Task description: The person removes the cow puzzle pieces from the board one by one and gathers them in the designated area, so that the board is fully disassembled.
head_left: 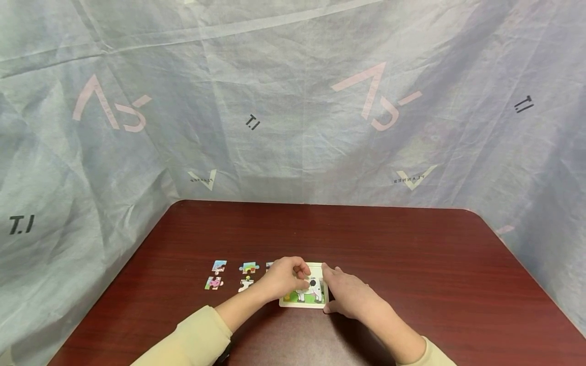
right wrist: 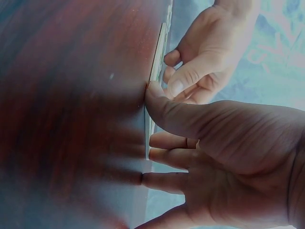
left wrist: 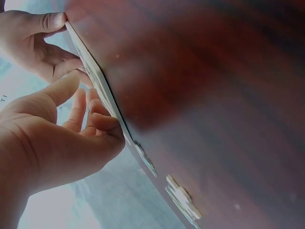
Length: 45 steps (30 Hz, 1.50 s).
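Note:
A small jigsaw puzzle in a pale-rimmed tray [head_left: 302, 306] lies on the table, its picture a white cow [head_left: 316, 292] on green grass. Over its left part hovers my left hand [head_left: 281, 278], fingers loosely bent and thumb apart; no piece shows between them. In the left wrist view that hand's lower fingers [left wrist: 106, 123] are right at the tray's edge. My right hand [head_left: 350, 294] holds the tray by its right side, thumb at the near corner and index finger at the far one. The left hand covers part of the picture.
Left of the tray lie several loose puzzle pieces: a blue-topped piece [head_left: 219, 266], a pink one [head_left: 213, 283], a green one [head_left: 249, 268] and a white one [head_left: 245, 284]. A further piece [head_left: 269, 266] is partly behind my left hand. Grey cloth hangs around the dark red table [head_left: 389, 239].

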{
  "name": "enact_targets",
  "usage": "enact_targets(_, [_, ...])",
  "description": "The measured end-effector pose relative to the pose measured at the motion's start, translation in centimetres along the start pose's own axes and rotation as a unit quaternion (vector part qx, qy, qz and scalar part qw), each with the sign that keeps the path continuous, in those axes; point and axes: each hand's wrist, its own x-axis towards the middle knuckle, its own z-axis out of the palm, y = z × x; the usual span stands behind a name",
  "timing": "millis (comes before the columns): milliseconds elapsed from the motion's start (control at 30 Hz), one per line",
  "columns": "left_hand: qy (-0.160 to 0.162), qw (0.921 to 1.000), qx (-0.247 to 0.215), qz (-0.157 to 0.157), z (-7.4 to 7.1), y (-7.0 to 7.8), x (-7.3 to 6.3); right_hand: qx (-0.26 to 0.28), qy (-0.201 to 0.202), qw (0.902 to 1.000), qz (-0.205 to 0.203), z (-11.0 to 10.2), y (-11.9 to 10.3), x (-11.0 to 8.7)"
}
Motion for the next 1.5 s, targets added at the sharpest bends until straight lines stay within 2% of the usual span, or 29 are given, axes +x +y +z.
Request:
enact_targets(500, [-0.003, 0.9994, 0.034, -0.011, 0.9, 0.8, 0.6, 0.0, -0.001, 1.0, -0.001, -0.1, 0.0, -0.1])
enact_targets(833, [0.008, 0.9958, 0.089, -0.019, 1.3, 1.4, 0.6, 0.0, 0.001, 1.0, -0.007, -0.1, 0.0, -0.1])
enact_targets(1367, [0.004, 0.9957, 0.089, -0.024, 1.5, 1.6, 0.6, -0.002, -0.001, 0.9999, -0.014, -0.1, 0.0, -0.1])
enact_targets(1500, [0.008, 0.9959, 0.089, -0.015, 1.6, 1.7, 0.4, -0.005, 0.005, 0.9997, -0.022, 0.0, 0.1, -0.1])
